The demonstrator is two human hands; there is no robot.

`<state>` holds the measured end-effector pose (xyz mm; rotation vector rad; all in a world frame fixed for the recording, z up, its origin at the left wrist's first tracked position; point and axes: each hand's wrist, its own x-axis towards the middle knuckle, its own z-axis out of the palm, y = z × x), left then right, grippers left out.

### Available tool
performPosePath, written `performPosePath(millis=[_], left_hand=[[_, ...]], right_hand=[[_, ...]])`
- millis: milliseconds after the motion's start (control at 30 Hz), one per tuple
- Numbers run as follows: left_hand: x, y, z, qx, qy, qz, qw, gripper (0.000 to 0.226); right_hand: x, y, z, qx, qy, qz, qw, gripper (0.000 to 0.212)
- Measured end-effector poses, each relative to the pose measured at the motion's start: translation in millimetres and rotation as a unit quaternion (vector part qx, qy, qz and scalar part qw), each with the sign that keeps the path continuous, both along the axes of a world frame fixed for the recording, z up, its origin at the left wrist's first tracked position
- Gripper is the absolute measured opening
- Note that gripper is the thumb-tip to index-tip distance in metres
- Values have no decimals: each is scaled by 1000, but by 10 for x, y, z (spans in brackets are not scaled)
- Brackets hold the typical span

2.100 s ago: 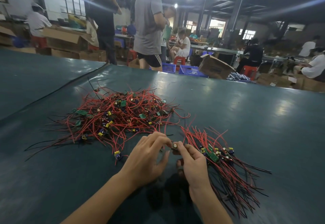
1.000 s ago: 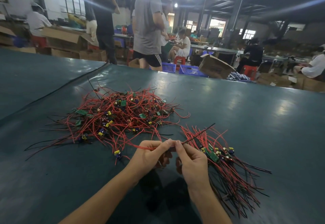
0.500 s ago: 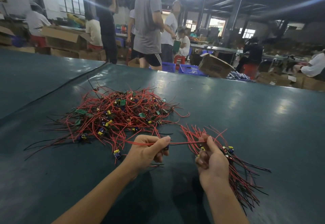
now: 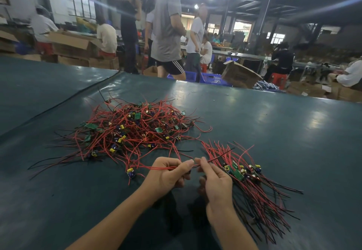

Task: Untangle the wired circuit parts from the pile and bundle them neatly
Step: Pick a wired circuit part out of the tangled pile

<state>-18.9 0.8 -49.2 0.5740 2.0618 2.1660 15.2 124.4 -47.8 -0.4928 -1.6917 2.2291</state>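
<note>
Your left hand and right hand both pinched thin red wires just above the counter. From them, the pile lay at 11 o'clock and the bundle at 3 o'clock.

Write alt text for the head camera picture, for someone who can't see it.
A person's left hand and right hand pinch a thin red wire between them above a dark green table. Behind the left hand lies a tangled pile of red and black wired circuit parts; beside the right hand lies a straighter bundle.
</note>
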Motion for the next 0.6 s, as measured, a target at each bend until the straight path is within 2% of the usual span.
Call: performPosePath(millis=[100, 267, 367, 467, 600], left_hand=[[-29, -21, 11, -15, 8, 2, 1000, 39], [-65, -99, 65, 2, 9, 27, 1000, 43], [-144, -257, 141, 109, -66, 113, 985, 29], [-249, -517, 221, 212, -103, 155, 959, 26], [-188, -428, 211, 202, -120, 94, 967, 28]], right_hand=[[-49, 146, 35, -59, -7, -45, 997, 26], [-108, 403, 72, -174, 43, -94, 979, 18], [-98, 671, 99, -249, 62, -143, 956, 22], [-43, 813, 130, -199, 83, -179, 960, 22], [-36, 499, 135, -121, 102, -99, 982, 25]])
